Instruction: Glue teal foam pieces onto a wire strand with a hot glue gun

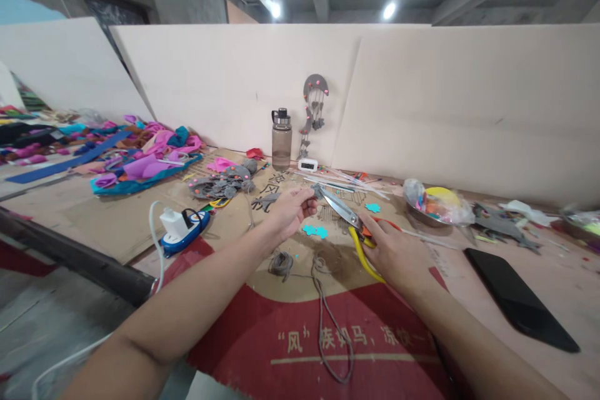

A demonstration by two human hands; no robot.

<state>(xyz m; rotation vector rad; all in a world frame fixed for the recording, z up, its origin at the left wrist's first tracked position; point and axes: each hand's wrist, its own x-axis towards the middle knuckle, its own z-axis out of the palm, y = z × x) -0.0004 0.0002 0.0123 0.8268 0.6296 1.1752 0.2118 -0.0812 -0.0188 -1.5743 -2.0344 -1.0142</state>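
Note:
My left hand (293, 211) pinches a small grey felt piece (318, 190) above the middle of the cardboard sheet (276, 281). In my right hand (387, 247) is a pair of scissors (344, 209) with yellow and orange handles, its blade tips at the felt piece. Whether the blades touch it I cannot tell. Below my hands lie turquoise cut-out shapes (315, 232), and another turquoise shape (373, 207) sits beyond the scissors. Nearer to me, a grey cord (323, 300) trails over the cardboard beside a small coil (281, 264).
A water bottle (282, 144) and a small white digital clock (308, 165) stand by the back board. A grey felt hanging (315, 87) is on that board. Left are a power strip (185, 232) and felt scraps (145, 162); right, a bowl (424, 215) and a phone (520, 300).

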